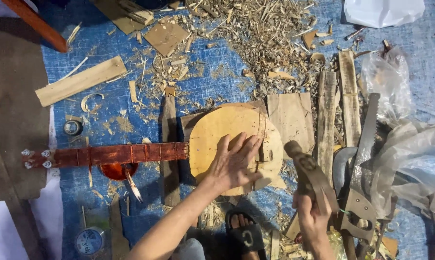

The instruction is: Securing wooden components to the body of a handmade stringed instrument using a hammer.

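A handmade string instrument lies flat on a blue tarp point(217, 72). Its round pale wooden body point(217, 130) joins a red-brown fretted neck point(126, 154) with metal tuning pegs point(34, 159) at the far left. My left hand point(234, 161) presses flat on the body's right part, fingers spread near a small wooden bridge piece point(264, 155). My right hand point(313, 219) grips the handle of a dark wooden mallet point(309, 168), raised just right of the body.
Wood shavings point(261, 38) cover the tarp's top. Planks point(80, 81) and boards point(290, 115) lie around, with two upright slats point(348, 96). A handsaw point(364, 154) and plastic bags point(410, 154) sit at right. A sandalled foot point(244, 231) is below, plus a round tin point(89, 240) and tape roll point(73, 127).
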